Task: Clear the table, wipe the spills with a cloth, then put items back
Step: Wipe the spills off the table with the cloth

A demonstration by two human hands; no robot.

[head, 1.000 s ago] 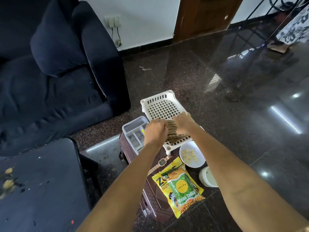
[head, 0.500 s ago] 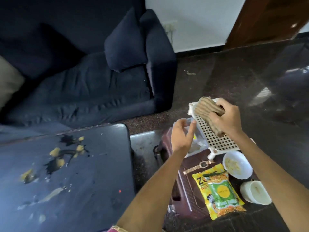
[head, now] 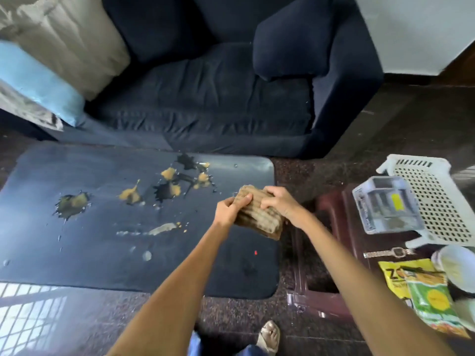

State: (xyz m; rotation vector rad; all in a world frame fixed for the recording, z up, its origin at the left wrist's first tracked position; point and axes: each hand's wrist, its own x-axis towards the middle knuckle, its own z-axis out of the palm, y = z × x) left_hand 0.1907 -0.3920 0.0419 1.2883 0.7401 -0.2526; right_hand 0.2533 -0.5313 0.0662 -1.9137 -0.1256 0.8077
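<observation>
A folded brown ribbed cloth [head: 259, 217] hangs over the right part of the dark table [head: 77, 247]. My left hand [head: 230, 209] grips its left edge and my right hand [head: 279, 204] grips its top right. Yellow and dark spills [head: 169, 187] lie across the table's far half, with another splat [head: 72, 204] to the left and a pale smear [head: 160, 228] nearer me. On the maroon stool [head: 334, 253] to the right sit a clear plastic box [head: 385, 208], a white perforated basket [head: 434, 201], a wristwatch [head: 388, 253], a yellow-green snack packet [head: 424, 294] and a white bowl [head: 455, 265].
A dark blue sofa [head: 218, 98] with a matching cushion [head: 305, 39] stands right behind the table. Beige and light blue pillows [head: 46, 73] lie at its left end. My sandalled foot [head: 268, 336] is on the speckled dark floor [head: 244, 314] between table and stool.
My right hand lifted the cloth out of the white basket and carried it left over the table. My left hand has come back onto it. The view swung left to the table.
</observation>
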